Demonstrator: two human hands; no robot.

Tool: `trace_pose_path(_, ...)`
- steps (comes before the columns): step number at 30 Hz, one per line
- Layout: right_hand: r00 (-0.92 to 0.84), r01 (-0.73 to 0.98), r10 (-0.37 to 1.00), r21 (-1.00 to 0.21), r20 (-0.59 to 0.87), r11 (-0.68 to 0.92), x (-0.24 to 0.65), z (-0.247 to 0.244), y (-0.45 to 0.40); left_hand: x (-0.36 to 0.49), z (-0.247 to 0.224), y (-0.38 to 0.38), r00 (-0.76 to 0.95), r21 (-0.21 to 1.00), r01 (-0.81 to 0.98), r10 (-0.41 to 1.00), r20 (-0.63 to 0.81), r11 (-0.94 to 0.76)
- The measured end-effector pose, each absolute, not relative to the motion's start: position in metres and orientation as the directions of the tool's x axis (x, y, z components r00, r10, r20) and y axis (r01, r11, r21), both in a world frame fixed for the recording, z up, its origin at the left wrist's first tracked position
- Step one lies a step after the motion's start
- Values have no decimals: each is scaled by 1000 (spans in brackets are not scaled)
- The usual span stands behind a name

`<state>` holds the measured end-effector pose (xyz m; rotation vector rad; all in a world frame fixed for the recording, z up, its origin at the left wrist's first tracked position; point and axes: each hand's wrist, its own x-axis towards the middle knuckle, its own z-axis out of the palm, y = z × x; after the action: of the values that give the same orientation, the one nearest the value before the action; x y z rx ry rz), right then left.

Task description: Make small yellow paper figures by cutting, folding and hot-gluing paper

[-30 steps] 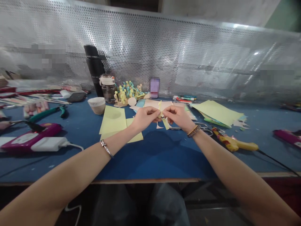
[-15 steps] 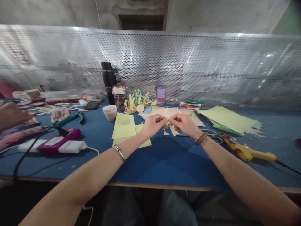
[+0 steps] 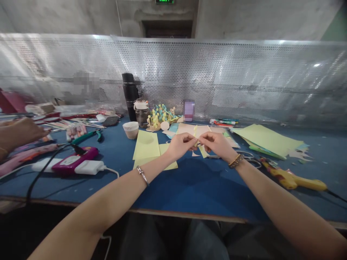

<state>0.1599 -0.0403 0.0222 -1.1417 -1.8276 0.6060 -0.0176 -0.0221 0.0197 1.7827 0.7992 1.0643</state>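
Observation:
My left hand (image 3: 182, 145) is closed in a pinch, its fingertips at a thin yellow paper strip (image 3: 195, 130) that rises between the two hands. Close against it, my right hand (image 3: 217, 144) is pinched too, with thumb and forefinger at the same small piece. The fingers hide most of the strip. Below and behind the hands lie cut scraps and a pale pink sheet (image 3: 187, 128). Yellow sheets (image 3: 146, 146) rest to the left of my left hand. Scissors (image 3: 248, 156) lie partly hidden by my right wrist.
A yellow glue gun (image 3: 295, 180) and stacked yellow-green paper (image 3: 268, 139) are at right. Small paper figures (image 3: 159, 117), a paper-covered cup (image 3: 131, 130), a jar (image 3: 141, 113) and a black bottle (image 3: 130, 95) stand behind. At left are a purple power strip (image 3: 63, 165), pliers (image 3: 84, 138) and another person's hand (image 3: 21, 131).
The camera view has shifted slightly, so everything appears a little further right and lower. My two hands stay pinched together at the strip, with only small finger movement.

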Motion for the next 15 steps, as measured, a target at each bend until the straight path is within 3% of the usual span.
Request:
trace_pose_path(7,-195,471,889,-755,415,456,158,23,-41,-18,14,-17,437,892,95,823,362,-443)
trace_pose_path(15,-170,483,886,-747,432,457,159,21,-39,-14,14,-18,446,947,30,852,274,-321)
